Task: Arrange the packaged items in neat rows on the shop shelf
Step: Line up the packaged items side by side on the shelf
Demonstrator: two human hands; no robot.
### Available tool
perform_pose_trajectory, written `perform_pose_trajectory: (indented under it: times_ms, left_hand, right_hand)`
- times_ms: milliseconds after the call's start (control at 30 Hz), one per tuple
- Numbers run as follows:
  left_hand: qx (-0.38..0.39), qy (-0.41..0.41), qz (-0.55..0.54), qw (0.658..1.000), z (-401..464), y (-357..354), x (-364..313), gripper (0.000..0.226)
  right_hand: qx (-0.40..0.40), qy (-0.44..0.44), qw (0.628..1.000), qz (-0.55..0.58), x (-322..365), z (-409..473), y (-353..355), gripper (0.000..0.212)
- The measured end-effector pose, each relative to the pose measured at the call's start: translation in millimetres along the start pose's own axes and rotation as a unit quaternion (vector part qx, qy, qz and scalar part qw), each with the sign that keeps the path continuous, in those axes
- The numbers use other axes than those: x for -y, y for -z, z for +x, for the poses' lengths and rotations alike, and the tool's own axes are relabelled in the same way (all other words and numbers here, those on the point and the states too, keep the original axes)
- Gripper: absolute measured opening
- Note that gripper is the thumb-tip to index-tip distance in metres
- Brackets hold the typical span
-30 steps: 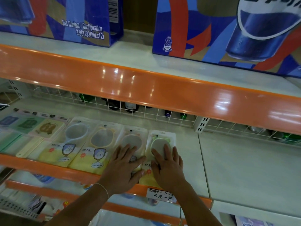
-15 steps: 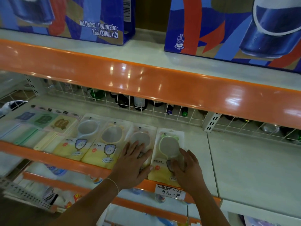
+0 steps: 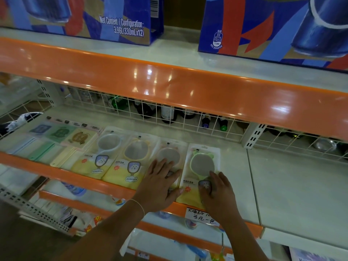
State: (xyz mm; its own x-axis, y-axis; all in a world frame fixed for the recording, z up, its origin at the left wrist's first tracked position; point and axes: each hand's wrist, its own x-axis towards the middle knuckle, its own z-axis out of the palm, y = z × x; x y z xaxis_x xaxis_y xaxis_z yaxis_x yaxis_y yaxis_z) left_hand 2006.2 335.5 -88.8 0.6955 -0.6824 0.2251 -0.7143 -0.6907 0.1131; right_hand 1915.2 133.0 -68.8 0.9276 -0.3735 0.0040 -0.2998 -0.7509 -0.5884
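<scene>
With my left hand (image 3: 160, 187) flat on the pink mirror pack (image 3: 169, 157) and my right hand (image 3: 216, 193) flat on the green mirror pack (image 3: 202, 164) at lower centre of the shelf (image 3: 282, 185), fingers straight, I should slide the green one left gently, keeping edges parallel.

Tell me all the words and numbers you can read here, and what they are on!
"Net Content / Configuration: 3.96L(330mLx12)": on the left blue drink carton on the top shelf.
"3元一包": handwritten on the paper price tag on the orange shelf edge; its upper line is not legible.
Recycling mark on the right blue carton: too small to read.
Print on the mirror packets: too small and blurred.
</scene>
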Motion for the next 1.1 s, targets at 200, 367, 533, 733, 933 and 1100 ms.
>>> perform_pose_trajectory:
  times_ms: [200,367,533,733,933,1100]
  left_hand:
    - [0.012,0.001,0.003,1.000,0,1,1,0.065]
    - [0.018,0.003,0.005,1.000,0,2,0,0.067]
    - [0.021,0.006,0.004,1.000,0,3,-1,0.064]
    - [0.046,0.019,0.009,0.999,0,5,-3,0.067]
    - [0.062,0.024,-0.024,0.997,1,8,0,0.070]
    - [0.032,0.064,-0.045,0.996,-2,28,33,0.068]
  right_hand:
    - [-0.007,0.008,1.000,0.002,5,-2,3,0.049]
    - [-0.015,0.014,1.000,0.006,3,-1,1,0.038]
    - [-0.026,0.022,0.999,0.001,-3,2,-5,0.042]
    - [-0.022,0.002,0.999,-0.030,-12,6,-18,0.056]
    - [-0.008,-0.007,0.999,-0.045,0,3,-4,0.050]
    - [-0.070,-0.011,0.994,-0.077,36,7,12,0.052]
